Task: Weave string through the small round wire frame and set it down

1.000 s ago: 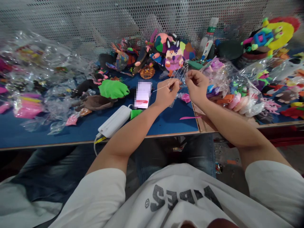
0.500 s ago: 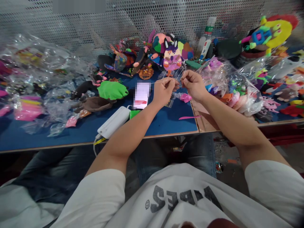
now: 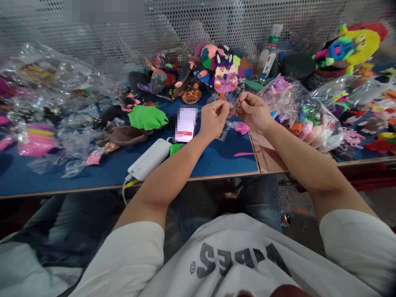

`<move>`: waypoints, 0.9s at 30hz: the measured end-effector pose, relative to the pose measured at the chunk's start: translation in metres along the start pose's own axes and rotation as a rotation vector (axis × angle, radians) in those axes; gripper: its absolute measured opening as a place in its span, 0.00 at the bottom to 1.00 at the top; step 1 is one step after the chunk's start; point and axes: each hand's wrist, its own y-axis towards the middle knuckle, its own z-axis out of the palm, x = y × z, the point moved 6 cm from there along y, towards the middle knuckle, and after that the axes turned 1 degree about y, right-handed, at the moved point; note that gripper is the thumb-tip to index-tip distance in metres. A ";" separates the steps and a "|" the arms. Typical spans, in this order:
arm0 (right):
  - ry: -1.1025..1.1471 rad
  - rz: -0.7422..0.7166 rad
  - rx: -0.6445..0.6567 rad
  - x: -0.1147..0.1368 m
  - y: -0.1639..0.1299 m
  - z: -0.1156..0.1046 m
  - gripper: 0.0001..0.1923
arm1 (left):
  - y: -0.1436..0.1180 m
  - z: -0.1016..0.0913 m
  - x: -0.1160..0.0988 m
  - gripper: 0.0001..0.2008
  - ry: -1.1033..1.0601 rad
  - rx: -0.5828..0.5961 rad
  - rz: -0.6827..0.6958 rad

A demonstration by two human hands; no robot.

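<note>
My left hand pinches a thin, pale strand between thumb and fingertips. One end of it sticks out toward the phone. Close by on the right, my right hand is closed too, its fingertips pressed on something clear and thin, perhaps the same strand or a see-through bag. Fine shiny lines and a small metal-looking piece show above the fingers. Just behind both hands stands a purple and cream clay animal figure with black ears. Under the hands lies a pink packet.
A lit phone and a white power bank with a cable lie left of my forearm. A pink modelling knife rests near the table edge. Bagged clay, a green clay shape, several figures and a bottle surround the blue tabletop.
My right hand has turned slightly and shifted a little right, its fingers lower. The left hand stays nearly in place, still pinching. The view has moved slightly.
</note>
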 end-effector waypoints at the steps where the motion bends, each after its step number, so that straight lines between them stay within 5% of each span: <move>1: -0.057 -0.039 -0.022 0.001 0.000 -0.002 0.23 | -0.001 -0.002 -0.003 0.30 0.005 -0.014 0.005; 10: -0.724 -0.355 -0.333 0.022 -0.017 -0.018 0.18 | -0.008 -0.002 -0.027 0.24 0.215 -0.020 0.180; 27: -1.107 -0.652 -0.368 0.018 -0.020 -0.011 0.24 | -0.012 -0.002 -0.032 0.22 0.244 -0.065 0.226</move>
